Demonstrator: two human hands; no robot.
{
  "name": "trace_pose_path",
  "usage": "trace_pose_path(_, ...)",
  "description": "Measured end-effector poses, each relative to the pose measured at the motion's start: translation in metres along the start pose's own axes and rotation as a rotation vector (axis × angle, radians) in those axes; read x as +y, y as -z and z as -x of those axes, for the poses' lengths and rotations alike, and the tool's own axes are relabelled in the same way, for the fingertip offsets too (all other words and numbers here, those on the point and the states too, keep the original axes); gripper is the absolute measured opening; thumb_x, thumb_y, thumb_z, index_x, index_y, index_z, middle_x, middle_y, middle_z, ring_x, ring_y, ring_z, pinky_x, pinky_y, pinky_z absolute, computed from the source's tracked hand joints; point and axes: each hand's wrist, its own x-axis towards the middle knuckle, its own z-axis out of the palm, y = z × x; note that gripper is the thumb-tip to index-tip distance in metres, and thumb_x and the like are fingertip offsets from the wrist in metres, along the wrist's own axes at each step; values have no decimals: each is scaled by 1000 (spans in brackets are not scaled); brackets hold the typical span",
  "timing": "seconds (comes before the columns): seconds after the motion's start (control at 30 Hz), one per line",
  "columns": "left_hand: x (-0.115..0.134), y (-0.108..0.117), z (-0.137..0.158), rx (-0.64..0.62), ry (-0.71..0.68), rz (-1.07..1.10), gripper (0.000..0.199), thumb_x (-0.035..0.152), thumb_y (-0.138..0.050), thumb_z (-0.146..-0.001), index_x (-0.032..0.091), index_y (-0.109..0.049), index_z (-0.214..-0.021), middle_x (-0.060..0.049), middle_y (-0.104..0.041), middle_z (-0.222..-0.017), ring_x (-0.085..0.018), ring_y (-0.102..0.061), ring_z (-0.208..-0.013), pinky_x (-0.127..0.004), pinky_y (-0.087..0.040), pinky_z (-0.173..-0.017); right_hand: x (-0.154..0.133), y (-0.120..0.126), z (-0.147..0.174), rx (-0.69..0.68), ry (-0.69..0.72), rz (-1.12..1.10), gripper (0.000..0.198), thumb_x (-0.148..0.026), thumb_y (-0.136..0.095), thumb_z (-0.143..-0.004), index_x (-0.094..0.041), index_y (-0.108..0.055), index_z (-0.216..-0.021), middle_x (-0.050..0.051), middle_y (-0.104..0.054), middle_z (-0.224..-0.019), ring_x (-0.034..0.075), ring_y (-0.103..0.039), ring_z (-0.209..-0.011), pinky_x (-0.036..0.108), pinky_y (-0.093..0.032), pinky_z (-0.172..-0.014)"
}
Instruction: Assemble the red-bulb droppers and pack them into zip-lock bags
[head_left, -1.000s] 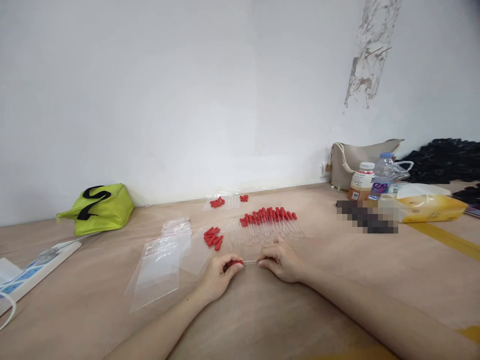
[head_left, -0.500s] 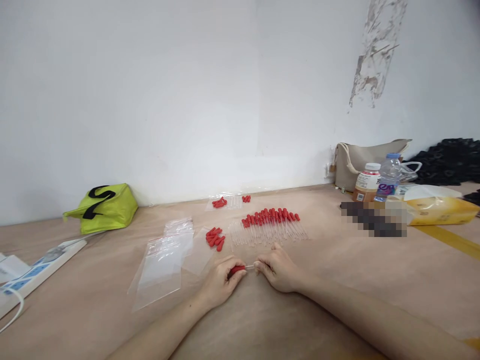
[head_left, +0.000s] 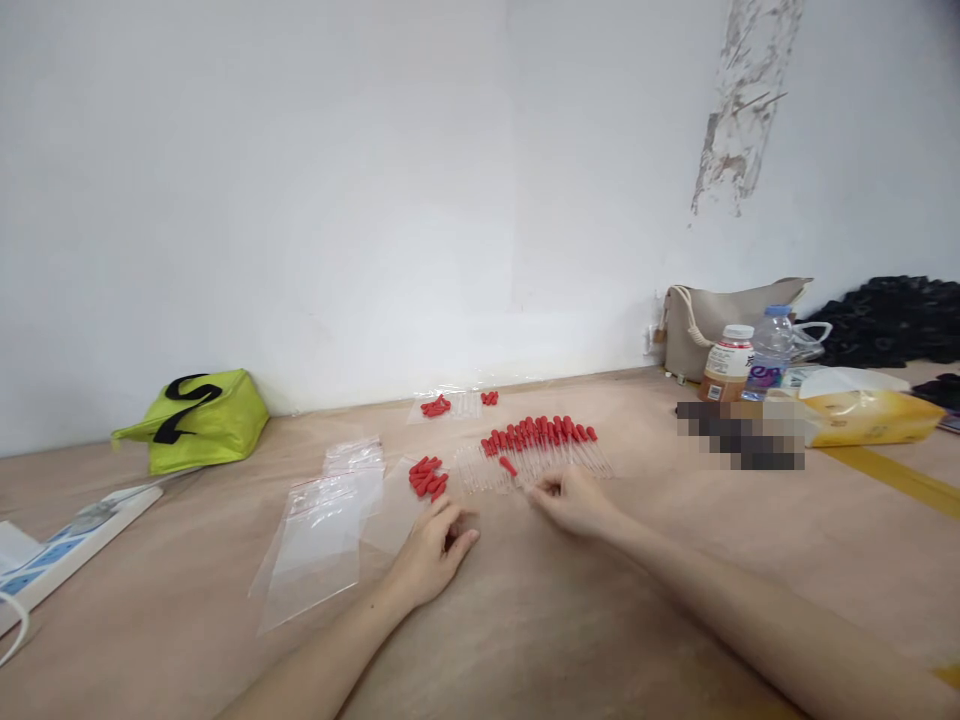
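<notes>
My right hand [head_left: 576,502] pinches the clear tube end of a dropper; its red rubber bulb [head_left: 508,466] points up and left, in front of the row. Behind it lie many red-topped droppers [head_left: 544,430] side by side, bulbs toward the wall. To their left are bare clear tubes [head_left: 471,470]. My left hand [head_left: 435,550] holds nothing, its fingers bent and thumb apart, just in front of a small pile of loose red rubber bulbs [head_left: 427,478] on a clear plastic sheet or bag.
Clear zip bags [head_left: 319,540] lie left of the bulbs. More red bulbs [head_left: 436,406] and tubes sit near the wall. A yellow-green bag [head_left: 206,420] and a power strip [head_left: 71,550] are at left; bottles [head_left: 727,365], a tissue pack [head_left: 874,410] and a grey bag [head_left: 739,310] at right.
My hands have moved apart. The bulb has left my left hand, and my right hand has carried the dropper up toward the row. My left hand has shifted left and opened.
</notes>
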Motion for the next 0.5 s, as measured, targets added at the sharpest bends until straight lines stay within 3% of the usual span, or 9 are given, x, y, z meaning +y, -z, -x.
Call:
trace_pose_path(0.1,0,0,-1,-75,-34,-2,18,27,-44,-84,19,-60,-88,-4,-54,-81,-16,-53,-74,-27,-42,-68,7,1,-25,113,-215,-8,30,-36,-43,-77,-18,-60,-60,2,-61,-60,16,-55,-61,25,-33,-57)
trace_pose_path(0.23,1,1,-2,-85,-52,21,17,26,-45,-84,18,-59,-89,-4,-55,-82,-15,-52,-73,-26,-41,-67,-2,-4,-55,248,-307,148,29,-38,-44,-76,-20,-62,-62,4,-64,-68,18,-57,-70,35,-29,-76)
trace_pose_path(0.5,0,1,-2,-94,-34,27,18,27,-45,-83,19,-60,-90,-3,-54,-77,-16,-52,-71,-27,-40,-66,-8,-27,-80,175,-363,294,28,-36,-43,-75,-18,-64,-70,8,-65,-75,21,-57,-73,41,-23,-81)
